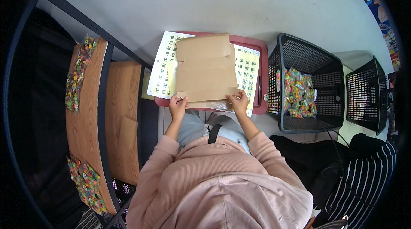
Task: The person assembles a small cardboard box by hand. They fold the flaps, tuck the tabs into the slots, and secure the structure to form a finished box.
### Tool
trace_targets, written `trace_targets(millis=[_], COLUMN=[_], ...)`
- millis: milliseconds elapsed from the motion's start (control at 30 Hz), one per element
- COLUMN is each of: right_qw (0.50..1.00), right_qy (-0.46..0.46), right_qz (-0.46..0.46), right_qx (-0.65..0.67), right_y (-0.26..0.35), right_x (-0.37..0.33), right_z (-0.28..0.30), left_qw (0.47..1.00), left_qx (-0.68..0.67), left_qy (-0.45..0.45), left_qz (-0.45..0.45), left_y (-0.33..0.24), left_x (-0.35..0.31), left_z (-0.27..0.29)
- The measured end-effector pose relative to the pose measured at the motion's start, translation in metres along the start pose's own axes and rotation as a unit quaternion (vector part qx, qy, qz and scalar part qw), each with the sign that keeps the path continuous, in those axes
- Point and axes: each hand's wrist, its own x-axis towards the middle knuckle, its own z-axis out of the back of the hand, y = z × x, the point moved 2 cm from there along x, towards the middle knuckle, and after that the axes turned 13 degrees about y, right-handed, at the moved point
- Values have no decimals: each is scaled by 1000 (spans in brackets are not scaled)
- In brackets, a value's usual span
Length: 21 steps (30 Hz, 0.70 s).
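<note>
My left hand [177, 107] pinches the near left corner of a flat brown cardboard piece [205, 68]. At its near right corner, my right hand [239, 102] grips the same cardboard, thumb and fingers closed on the edge. A narrow flap with shiny clear tape [218, 106] shows along the near edge, between the hands. The cardboard lies over white-and-yellow sheets of small printed labels [164, 67], which stick out on both sides. Beneath them is a dark red small table or tray [264, 62]. A slim dark stick, perhaps a pen [259, 92], lies on its right side.
To the right stands a black plastic basket [310, 40] holding several colourful packets [297, 90], with another black basket [377, 96] beyond. Wood-topped shelves [87, 96] at left carry bags of colourful sweets [80, 75]. Dark and striped cloth [364, 177] lies at lower right.
</note>
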Motion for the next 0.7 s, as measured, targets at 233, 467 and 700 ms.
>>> trace_targets(millis=[233, 467, 700], right_qw=[967, 914, 849], right_qy=[-58, -41, 81], right_qz=[32, 200, 302], right_qx=[-245, -349, -425], right_y=[-2, 11, 27], right_x=[3, -2, -8], right_z=[-3, -7, -13], left_qw=[966, 929, 886], left_qx=[256, 364, 443], left_qy=[-34, 4, 56], left_qz=[-36, -66, -125], left_y=[-17, -37, -45], left_x=[-4, -3, -8], left_z=[-15, -21, -30])
